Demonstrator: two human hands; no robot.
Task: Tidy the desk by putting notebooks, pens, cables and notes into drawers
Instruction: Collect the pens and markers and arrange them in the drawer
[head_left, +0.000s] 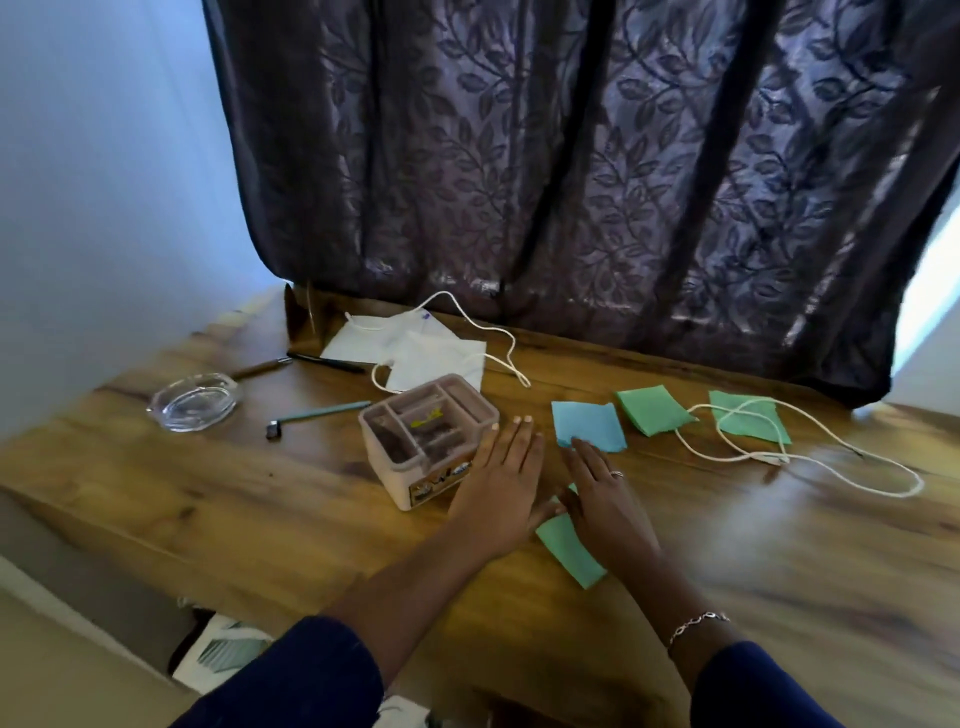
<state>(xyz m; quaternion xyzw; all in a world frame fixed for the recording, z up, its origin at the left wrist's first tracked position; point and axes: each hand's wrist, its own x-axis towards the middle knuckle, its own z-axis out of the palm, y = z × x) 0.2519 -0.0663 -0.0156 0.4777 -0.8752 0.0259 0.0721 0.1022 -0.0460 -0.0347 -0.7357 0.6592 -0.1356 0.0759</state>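
A small pink desk organiser (427, 437) with a drawer in its front stands mid-desk. My left hand (501, 486) lies flat, fingers straight, just right of the organiser. My right hand (605, 501) rests flat on a green note (570, 555), its fingertips reaching a blue note (589, 425). Two more green notes (653, 408) (750, 415) lie further right, with a white cable (810, 457) looping over the far one. White papers (415, 345) and a second white cable (498, 345) lie at the back. A teal pen (317, 414), a black pen (324, 362) and a brown pen (260, 368) lie left.
A glass ashtray (195, 401) sits at the desk's left end. A dark leaf-patterned curtain (571, 156) hangs behind the wooden desk (260, 509). Papers lie on the floor below the front edge (228, 649). The wall is on the left.
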